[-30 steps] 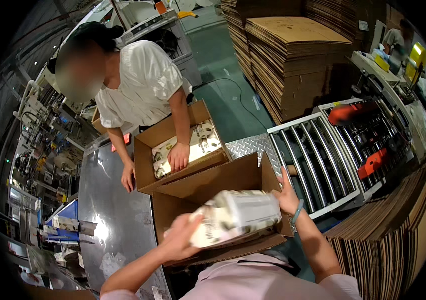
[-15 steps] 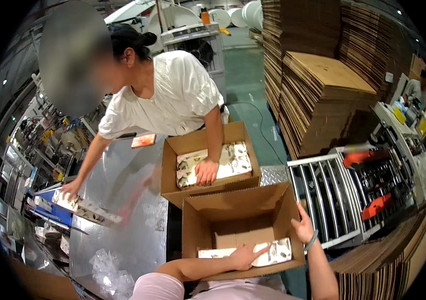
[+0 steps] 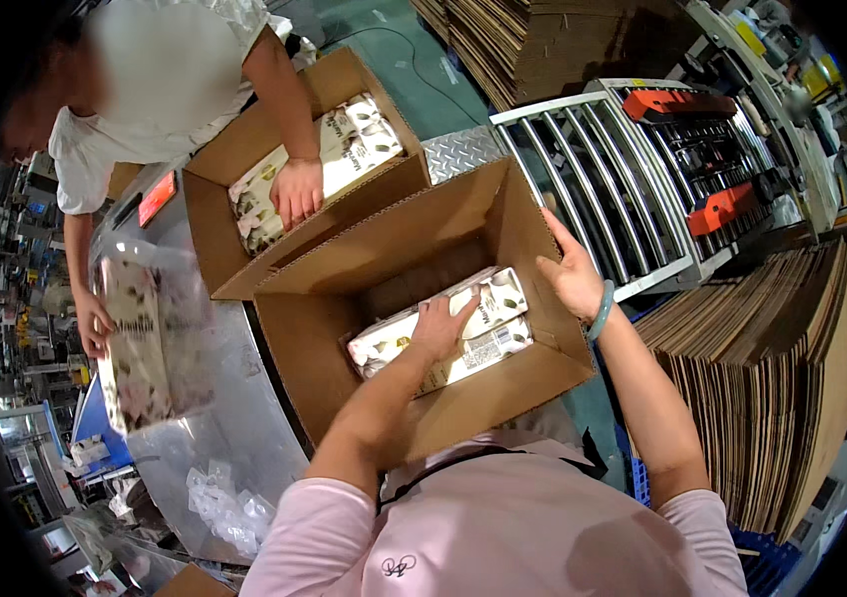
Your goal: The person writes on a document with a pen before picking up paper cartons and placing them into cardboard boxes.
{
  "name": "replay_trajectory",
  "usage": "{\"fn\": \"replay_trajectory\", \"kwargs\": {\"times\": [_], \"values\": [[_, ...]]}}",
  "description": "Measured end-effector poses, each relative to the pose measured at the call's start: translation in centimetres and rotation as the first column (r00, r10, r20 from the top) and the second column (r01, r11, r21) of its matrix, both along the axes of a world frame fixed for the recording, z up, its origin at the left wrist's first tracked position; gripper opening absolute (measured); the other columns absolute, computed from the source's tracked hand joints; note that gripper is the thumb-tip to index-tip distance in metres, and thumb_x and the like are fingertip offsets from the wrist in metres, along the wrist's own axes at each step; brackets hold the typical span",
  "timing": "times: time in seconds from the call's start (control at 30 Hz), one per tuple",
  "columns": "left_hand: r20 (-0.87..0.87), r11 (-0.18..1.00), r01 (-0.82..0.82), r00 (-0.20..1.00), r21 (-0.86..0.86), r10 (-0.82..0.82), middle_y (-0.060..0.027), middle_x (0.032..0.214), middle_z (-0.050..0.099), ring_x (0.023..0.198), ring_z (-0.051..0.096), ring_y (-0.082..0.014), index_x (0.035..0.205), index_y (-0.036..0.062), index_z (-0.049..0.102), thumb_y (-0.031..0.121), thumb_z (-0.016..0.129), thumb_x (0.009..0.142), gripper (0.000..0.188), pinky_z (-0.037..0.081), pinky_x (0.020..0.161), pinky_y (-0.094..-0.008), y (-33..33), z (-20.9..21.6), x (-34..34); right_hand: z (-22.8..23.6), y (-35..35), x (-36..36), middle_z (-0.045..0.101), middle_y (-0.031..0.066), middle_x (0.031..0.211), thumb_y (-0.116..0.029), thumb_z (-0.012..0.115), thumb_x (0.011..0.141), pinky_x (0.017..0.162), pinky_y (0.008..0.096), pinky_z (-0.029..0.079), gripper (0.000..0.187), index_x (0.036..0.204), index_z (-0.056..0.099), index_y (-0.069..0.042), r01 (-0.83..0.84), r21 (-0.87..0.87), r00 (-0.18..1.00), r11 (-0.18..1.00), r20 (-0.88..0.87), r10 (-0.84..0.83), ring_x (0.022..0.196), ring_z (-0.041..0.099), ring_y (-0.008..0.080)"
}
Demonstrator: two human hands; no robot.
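Head view: left hand (image 3: 435, 333) spread flat on floral-print packs (image 3: 503, 296) inside the near carton (image 3: 309, 328) (looks like a seating step); right hand (image 3: 578, 277) grips its right wall (image 3: 548, 308). Next move probably calls for lifting the left clear.

Packs (image 3: 499, 301) lie in the near box (image 3: 306, 323), table (image 3: 252, 423) to its left, roller conveyor (image 3: 595, 189) to its right.

I can pass into the near box (image 3: 319, 336) from above; packs (image 3: 505, 295) under my left fingers (image 3: 465, 312) bar the way down, with a gap left of them. The far box (image 3: 212, 224) and a co-worker's arm (image 3: 282, 95) obstruct beyond its far wall.
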State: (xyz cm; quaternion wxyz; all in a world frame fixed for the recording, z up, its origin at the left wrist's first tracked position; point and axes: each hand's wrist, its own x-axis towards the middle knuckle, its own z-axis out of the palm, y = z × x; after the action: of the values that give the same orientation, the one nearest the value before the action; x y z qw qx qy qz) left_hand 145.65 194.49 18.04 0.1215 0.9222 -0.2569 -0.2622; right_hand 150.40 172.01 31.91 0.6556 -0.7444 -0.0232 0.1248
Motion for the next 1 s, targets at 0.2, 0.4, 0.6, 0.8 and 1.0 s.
{"fn": "replay_trajectory", "kwargs": {"times": [0.2,0.4,0.6,0.8,1.0], "values": [[-0.365,0.973,-0.003,0.927,0.23,0.089,-0.0263,0.138,0.028,0.126,0.029,-0.0459,0.141,0.026,0.024,0.021,0.064,0.074,0.079,0.025,0.098,-0.062,-0.1,-1.7,4.0,1.6,1.8,1.1,0.031,0.0149,0.143,0.006,0.049,0.08,0.107,0.0295,0.023,0.066,0.141,0.025,-0.001,-0.081,-0.046,0.997,0.996,0.003,0.081,0.131,0.031,0.0209],[-0.059,0.988,-0.132,0.99,-0.085,0.128,-0.0157,0.102,0.062,0.096,0.059,-0.0336,0.13,0.0152,0.045,0.024,0.062,0.076,0.058,0.047,0.08,-0.0443,3.8,10.1,2.1,0.6,2.0,0.9,0.033,0.0138,0.142,0.004,0.047,0.081,0.107,0.0367,0.027,0.062,0.14,0.028,-0.003,-0.197,0.07,0.98,0.978,0.051,0.194,0.13,0.033,0.0242],[0.245,0.409,-0.565,0.344,-0.717,0.906,-0.0173,0.096,0.062,0.091,0.058,-0.0344,0.105,0.0049,0.058,0.014,0.055,0.082,0.025,0.047,0.08,-0.0404,16.4,20.4,-10.7,-1.7,-0.8,2.5,0.028,0.0142,0.144,0.001,0.049,0.088,0.105,0.0372,0.027,0.06,0.142,0.021,-0.003,-0.188,-0.206,0.981,0.96,0.013,0.195,0.127,0.034,0.0267],[0.595,-0.148,-0.927,-0.338,-0.345,0.729,-0.0194,0.105,0.057,0.098,0.053,-0.0368,0.103,0.0032,0.058,0.015,0.061,0.076,0.029,0.045,0.081,-0.0435,29.1,13.9,-32.6,3.6,-0.7,9.0,0.034,0.0158,0.14,-0.013,0.046,0.094,0.104,0.033,0.032,0.051,0.138,0.026,0.002,0.032,-0.455,0.835,0.89,0.502,0.227,0.129,0.033,0.0258],[0.703,-0.21,-0.962,-0.273,-0.176,0.656,-0.0156,0.097,0.055,0.089,0.055,-0.0307,0.097,0.0048,0.058,0.02,0.07,0.07,0.034,0.045,0.073,-0.04,35.2,11.9,-33.0,10.6,8.6,7.1,0.053,0.0082,0.106,-0.019,0.038,0.098,0.075,0.0235,0.048,0.041,0.135,0.033,-0.002,-0.37,0.773,0.87,0.516,0.092,0.485,0.087,0.053,0.0121]]}}
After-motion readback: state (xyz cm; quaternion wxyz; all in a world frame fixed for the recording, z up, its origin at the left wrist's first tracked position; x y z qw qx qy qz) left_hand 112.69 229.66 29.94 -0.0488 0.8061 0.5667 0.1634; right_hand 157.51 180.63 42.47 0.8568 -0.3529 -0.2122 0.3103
